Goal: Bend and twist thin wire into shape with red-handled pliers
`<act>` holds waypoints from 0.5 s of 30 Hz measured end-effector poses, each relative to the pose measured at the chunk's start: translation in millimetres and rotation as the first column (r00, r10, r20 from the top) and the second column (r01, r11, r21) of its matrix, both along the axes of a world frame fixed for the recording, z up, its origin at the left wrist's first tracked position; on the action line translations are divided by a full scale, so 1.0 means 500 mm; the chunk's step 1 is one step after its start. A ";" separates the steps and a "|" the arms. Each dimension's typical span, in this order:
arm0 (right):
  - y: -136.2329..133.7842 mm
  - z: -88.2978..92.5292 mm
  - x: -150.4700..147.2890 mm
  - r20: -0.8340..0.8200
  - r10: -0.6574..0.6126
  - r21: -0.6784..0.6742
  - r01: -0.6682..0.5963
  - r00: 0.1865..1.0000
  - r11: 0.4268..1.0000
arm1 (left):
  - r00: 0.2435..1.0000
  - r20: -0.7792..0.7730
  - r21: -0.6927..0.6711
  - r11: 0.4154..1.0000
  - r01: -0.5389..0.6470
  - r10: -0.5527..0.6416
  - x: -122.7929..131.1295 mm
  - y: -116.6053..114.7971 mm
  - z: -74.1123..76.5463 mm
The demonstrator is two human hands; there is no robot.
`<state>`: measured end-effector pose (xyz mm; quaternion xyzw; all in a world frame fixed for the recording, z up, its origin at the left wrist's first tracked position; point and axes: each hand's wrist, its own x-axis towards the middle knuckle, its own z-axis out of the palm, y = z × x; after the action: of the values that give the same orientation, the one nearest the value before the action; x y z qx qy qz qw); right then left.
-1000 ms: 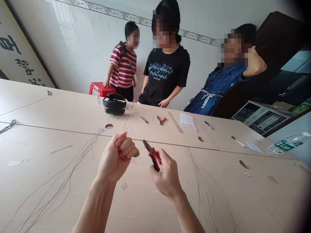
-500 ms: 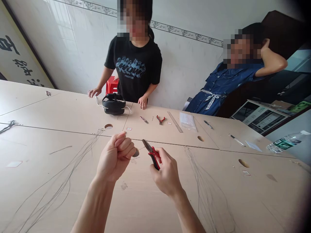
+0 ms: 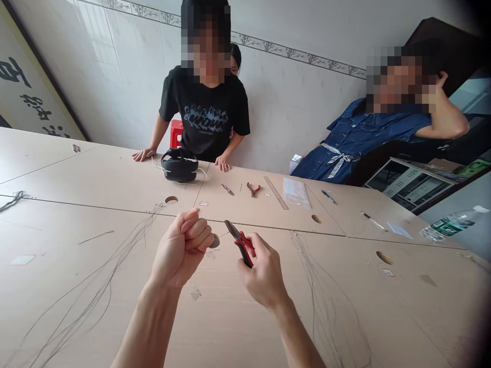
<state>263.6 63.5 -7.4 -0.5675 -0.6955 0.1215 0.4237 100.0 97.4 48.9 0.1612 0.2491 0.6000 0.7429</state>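
My left grip [image 3: 182,253] is curled into a fist, thumb side up, fingers folded tight against the palm. My right grip [image 3: 263,276] sits just to its right and a little nearer, fingers wrapped round the handles of the pliers [image 3: 241,244], index finger lying along the top. The two grips are close together but apart. My left forearm [image 3: 148,327] and right forearm [image 3: 299,337] are bare, rising from the near edge and angling inward toward each other.
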 end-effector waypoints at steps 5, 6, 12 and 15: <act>0.000 0.000 0.001 -0.004 0.000 0.003 0.000 1.000 1.000 | 1.000 -0.004 0.001 1.000 0.007 -0.007 0.000 0.001 0.003; 0.000 0.000 0.001 -0.005 0.001 0.001 -0.001 1.000 1.000 | 1.000 -0.007 0.002 1.000 0.006 -0.006 0.000 0.002 0.003; 0.001 -0.002 0.004 -0.004 0.007 -0.002 -0.007 1.000 1.000 | 1.000 -0.012 0.003 1.000 0.005 -0.005 -0.003 0.001 0.001; 0.000 0.000 0.001 -0.018 0.005 -0.009 -0.005 1.000 1.000 | 1.000 0.006 0.001 1.000 0.009 -0.009 -0.004 0.000 0.000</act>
<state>263.9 63.6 -7.5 -0.5666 -0.6925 0.1305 0.4270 98.2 97.6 49.0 0.1606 0.2458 0.5972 0.7464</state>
